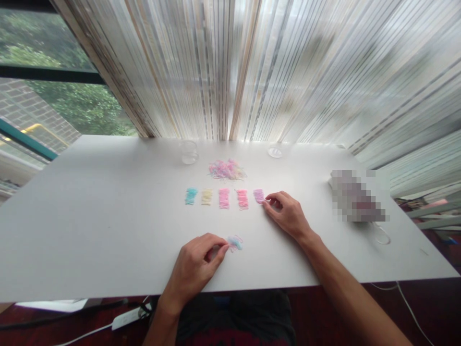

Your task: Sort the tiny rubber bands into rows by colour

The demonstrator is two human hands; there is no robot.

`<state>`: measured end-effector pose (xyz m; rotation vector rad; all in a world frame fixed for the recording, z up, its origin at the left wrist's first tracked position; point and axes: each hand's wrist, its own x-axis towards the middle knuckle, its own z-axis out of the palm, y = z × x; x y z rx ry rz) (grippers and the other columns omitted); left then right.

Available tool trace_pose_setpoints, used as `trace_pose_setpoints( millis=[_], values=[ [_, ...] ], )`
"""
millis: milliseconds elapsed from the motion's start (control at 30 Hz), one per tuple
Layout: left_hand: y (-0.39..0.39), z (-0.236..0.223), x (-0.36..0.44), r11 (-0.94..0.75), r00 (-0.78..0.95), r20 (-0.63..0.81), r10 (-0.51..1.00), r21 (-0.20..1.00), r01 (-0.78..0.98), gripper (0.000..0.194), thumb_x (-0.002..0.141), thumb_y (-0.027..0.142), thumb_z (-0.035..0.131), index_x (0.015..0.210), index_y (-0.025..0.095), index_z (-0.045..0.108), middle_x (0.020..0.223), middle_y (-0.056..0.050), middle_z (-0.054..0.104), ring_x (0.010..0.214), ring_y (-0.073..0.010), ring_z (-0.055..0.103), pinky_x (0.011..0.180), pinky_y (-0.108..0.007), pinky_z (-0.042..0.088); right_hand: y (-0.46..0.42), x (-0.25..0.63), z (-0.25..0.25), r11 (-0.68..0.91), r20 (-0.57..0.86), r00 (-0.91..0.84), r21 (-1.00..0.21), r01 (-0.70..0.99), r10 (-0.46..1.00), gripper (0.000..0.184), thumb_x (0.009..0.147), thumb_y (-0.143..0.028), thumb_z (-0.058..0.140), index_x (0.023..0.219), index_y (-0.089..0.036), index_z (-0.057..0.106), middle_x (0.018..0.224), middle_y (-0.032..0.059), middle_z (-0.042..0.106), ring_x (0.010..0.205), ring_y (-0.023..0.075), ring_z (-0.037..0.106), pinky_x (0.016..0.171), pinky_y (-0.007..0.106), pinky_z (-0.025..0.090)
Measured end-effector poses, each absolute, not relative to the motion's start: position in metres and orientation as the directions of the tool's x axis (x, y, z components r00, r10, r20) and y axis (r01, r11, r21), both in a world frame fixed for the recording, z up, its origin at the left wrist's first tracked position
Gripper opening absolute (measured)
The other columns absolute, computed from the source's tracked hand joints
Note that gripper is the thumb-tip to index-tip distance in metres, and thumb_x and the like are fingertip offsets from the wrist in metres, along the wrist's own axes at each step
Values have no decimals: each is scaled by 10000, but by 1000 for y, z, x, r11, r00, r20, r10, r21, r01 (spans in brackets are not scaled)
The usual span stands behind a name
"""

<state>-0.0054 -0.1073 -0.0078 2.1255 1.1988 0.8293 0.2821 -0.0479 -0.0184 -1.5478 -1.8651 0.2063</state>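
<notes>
My left hand [200, 259] is closed in a pinch at the left edge of a small loose clump of blue and pink thin bands [236, 242], near the table's front. My right hand [284, 211] pinches a thin purple band at the lower right of the purple stack [259, 196]. Left of that lie a coral pink stack [242, 199], a pink stack [224, 198], a yellow stack [206, 197] and a teal stack [191, 196]. Behind this row spreads a mixed pile of pastel bands [227, 169].
At the white table's [108, 216] back stand a clear jar [189, 153] and a round clear lid [275, 152]. A blurred-out pouch-like object [356, 196] with a white loop lies to the right. Striped curtains [230, 72] hang along the back edge.
</notes>
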Motion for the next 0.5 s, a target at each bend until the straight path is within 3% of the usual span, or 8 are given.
trace_pose_setpoints(
  millis=[233, 500],
  values=[
    [-107, -12, -6, -426, 360, 265, 895, 747, 510, 141, 985, 210, 543, 1035, 206, 675, 918, -24, 696, 670, -119, 597, 675, -239, 515, -50, 286, -20, 278, 409, -29, -565, 777, 912, 88, 891, -246, 596, 944, -206, 653, 811, 33, 654, 679, 179, 608, 660, 317, 535],
    [-101, 1, -4, -477, 474, 185, 861, 619, 624, 267, 932, 160, 548, 1163, 222, 668, 1064, -47, 673, 917, -185, 685, 783, -273, 566, -55, 284, -16, 362, 433, -116, -546, 756, 894, 70, 929, -237, 584, 910, -211, 645, 782, 27, 626, 675, 169, 589, 627, 294, 508]
  ],
)
